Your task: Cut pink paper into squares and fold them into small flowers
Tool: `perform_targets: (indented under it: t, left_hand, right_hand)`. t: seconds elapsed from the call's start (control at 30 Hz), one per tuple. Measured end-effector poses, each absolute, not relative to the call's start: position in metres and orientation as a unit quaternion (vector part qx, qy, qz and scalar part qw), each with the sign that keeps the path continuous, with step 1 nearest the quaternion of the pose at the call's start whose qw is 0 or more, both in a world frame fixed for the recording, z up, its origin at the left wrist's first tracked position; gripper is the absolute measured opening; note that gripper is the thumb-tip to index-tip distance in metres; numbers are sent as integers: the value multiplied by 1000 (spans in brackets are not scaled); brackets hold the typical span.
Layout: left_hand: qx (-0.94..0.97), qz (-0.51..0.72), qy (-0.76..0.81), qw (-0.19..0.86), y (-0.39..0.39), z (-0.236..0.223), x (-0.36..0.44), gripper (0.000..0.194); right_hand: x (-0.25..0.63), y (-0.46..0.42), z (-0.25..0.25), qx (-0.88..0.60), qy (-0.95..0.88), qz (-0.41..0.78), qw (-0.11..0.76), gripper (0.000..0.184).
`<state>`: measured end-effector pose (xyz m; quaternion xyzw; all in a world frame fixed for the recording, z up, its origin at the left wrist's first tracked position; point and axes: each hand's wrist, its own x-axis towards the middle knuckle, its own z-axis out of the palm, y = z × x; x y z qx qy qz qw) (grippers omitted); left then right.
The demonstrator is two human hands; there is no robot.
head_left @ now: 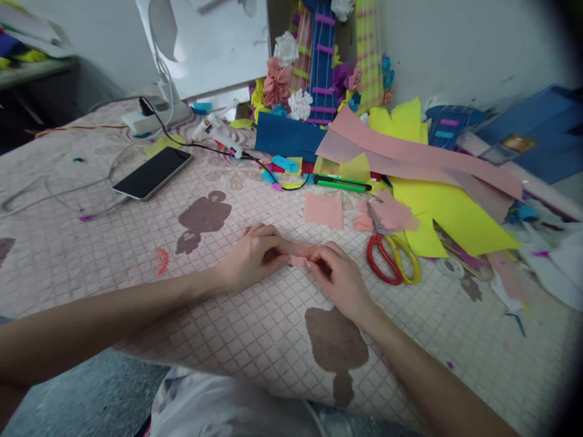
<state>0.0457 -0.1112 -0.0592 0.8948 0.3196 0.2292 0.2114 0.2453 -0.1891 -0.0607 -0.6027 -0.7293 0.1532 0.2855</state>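
Observation:
A small piece of pink paper (pixel 298 250) stretches between my two hands, just above the patterned tablecloth. My left hand (pixel 255 255) pinches its left end, fingers curled over it. At the other end, my right hand (pixel 339 276) grips the paper between thumb and fingers. Part of the paper is hidden behind the fingertips. Right of my right hand lie scissors (pixel 392 258) with one red and one yellow handle. A pink paper square (pixel 323 210) rests beyond my hands, and a stack of pink pieces (pixel 387 212) sits beside it, under the scissors' blades.
A green cutter (pixel 342 183) lies behind the pink square. Toward the back stand a glue gun (pixel 218 135) with its cord, a phone (pixel 152 173) and a power strip (pixel 157 115). Yellow paper (pixel 455 212) and long pink strips (pixel 423 152) cover the right side. Decorated paper guitars (pixel 322 67) lean behind.

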Motion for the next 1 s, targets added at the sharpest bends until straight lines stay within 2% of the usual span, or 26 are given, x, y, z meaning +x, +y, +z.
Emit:
perform_targets:
  t: [0.83, 1.0]
  left_hand:
    - [898, 205, 340, 191, -104, -61, 51, 20]
    - [881, 243, 345, 217, -105, -65, 50, 8]
  right_hand:
    - [240, -184, -64, -627, -725, 108, 264, 17]
    - [240, -187, -64, -625, -713, 128, 291, 10]
